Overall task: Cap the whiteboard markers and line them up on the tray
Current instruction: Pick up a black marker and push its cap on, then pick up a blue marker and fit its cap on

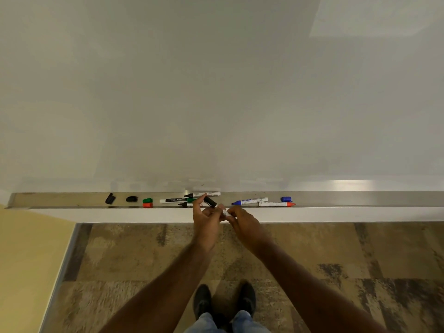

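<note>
Both hands meet just in front of the tray (360,199), a long metal ledge running under the whiteboard (216,92). The left hand (206,216) has its grip closed around a black-capped marker (213,204), whose black end points up and to the left over the tray while its white barrel slopes down to the right. The right hand (242,218) pinches the lower end of that same marker between fingertips, its grip closed as well; the two hands touch around the barrel.

On the tray, from the left, lie two loose black caps (110,198), well apart from the markers, then a green cap (147,200) with a red cap (147,205) just nearer to it. Right of these a green marker (176,200) lies lengthwise, its tip end hidden behind the left hand. Farther back, against the board, a black marker (204,194) lies with its bare tip to the left. Another marker (186,204) sits at the near edge, partly hidden by the left hand.

Right of the hands a blue marker (249,201) lies uncapped with its tip to the left, and just nearer a red marker (276,204) lies with its red end to the right. A blue cap (286,199) rests just beyond that red end.

Below, patterned carpet (120,260) and two dark shoes (224,301) show.
</note>
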Motion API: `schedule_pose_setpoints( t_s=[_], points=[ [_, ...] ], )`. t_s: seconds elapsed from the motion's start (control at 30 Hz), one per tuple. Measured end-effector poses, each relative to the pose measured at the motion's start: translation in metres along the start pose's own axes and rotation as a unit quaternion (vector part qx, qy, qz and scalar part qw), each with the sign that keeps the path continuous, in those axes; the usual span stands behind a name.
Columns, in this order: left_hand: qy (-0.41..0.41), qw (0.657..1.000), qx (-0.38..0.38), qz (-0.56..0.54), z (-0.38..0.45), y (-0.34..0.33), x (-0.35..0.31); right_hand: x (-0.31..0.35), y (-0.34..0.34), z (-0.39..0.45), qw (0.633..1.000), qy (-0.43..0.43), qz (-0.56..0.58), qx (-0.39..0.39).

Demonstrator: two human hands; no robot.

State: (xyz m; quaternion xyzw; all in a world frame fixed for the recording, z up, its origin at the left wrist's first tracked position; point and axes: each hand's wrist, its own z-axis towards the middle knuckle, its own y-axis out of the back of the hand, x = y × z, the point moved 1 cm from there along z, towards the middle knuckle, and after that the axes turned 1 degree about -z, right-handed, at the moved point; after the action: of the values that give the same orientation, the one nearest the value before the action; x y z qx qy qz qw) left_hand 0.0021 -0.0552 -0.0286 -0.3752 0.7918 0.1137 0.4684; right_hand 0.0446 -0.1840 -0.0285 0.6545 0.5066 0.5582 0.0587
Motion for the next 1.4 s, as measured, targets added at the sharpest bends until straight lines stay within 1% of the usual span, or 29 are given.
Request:
schedule_pose_setpoints(
  t_s=[0.17, 0.23, 0.33, 0.47, 0.53, 0.67, 0.8, 0.9, 1.0, 1.07, 1.13, 1.2, 1.23, 1.27, 1.33, 1.4],
  points=[
    [0.003, 1.000, 0.020, 0.000, 0.008, -0.001, -0.003, 0.004, 0.002, -0.004, 0.999, 0.001, 0.031, -0.029],
    [0.013, 0.999, 0.036, -0.006, 0.009, -0.002, -0.003, 0.002, 0.008, -0.002, 0.999, 0.004, 0.039, -0.030],
    [0.028, 0.999, 0.041, -0.018, 0.012, -0.003, -0.005, -0.004, 0.019, 0.002, 0.999, -0.002, 0.039, -0.029],
    [0.013, 0.999, 0.024, 0.040, 0.022, -0.004, -0.006, -0.024, 0.041, 0.006, 0.998, 0.005, 0.046, -0.050],
    [0.021, 0.998, 0.014, 0.053, 0.028, -0.005, -0.006, -0.036, 0.052, 0.004, 0.996, 0.006, 0.045, -0.075],
    [0.030, 0.998, -0.016, 0.058, 0.039, -0.007, -0.006, -0.064, 0.070, 0.003, 0.988, -0.044, 0.054, -0.135],
    [0.045, 0.997, -0.036, 0.058, 0.050, -0.018, -0.002, -0.088, 0.090, 0.001, 0.984, -0.046, -0.002, -0.170],
    [0.061, 0.996, -0.044, 0.057, 0.053, -0.026, 0.002, -0.100, 0.107, 0.002, 0.982, -0.062, -0.051, -0.170],
    [0.064, 0.995, -0.050, 0.059, 0.054, -0.029, 0.005, -0.109, 0.119, 0.006, 0.977, -0.077, -0.124, -0.156],
    [0.059, 0.993, -0.053, 0.089, 0.052, -0.029, 0.005, -0.112, 0.124, 0.009, 0.972, -0.082, -0.171, -0.140],
    [0.039, 0.986, -0.057, 0.154, 0.050, -0.028, 0.005, -0.113, 0.127, 0.011, 0.965, -0.086, -0.210, -0.130],
    [-0.016, 0.971, -0.047, 0.236, 0.047, -0.029, 0.004, -0.114, 0.130, 0.014, 0.956, -0.084, -0.252, -0.122],
    [-0.061, 0.956, -0.028, 0.284, 0.046, -0.030, 0.004, -0.115, 0.130, 0.014, 0.951, -0.083, -0.273, -0.118],
    [-0.111, 0.935, 0.002, 0.338, 0.045, -0.031, 0.004, -0.116, 0.131, 0.015, 0.945, -0.082, -0.294, -0.116],
    [-0.191, 0.873, 0.067, 0.444, 0.042, -0.035, 0.005, -0.118, 0.132, 0.016, 0.934, -0.079, -0.329, -0.114],
    [-0.236, 0.806, 0.120, 0.529, 0.041, -0.040, 0.004, -0.119, 0.133, 0.018, 0.928, -0.070, -0.348, -0.115]
  ],
)
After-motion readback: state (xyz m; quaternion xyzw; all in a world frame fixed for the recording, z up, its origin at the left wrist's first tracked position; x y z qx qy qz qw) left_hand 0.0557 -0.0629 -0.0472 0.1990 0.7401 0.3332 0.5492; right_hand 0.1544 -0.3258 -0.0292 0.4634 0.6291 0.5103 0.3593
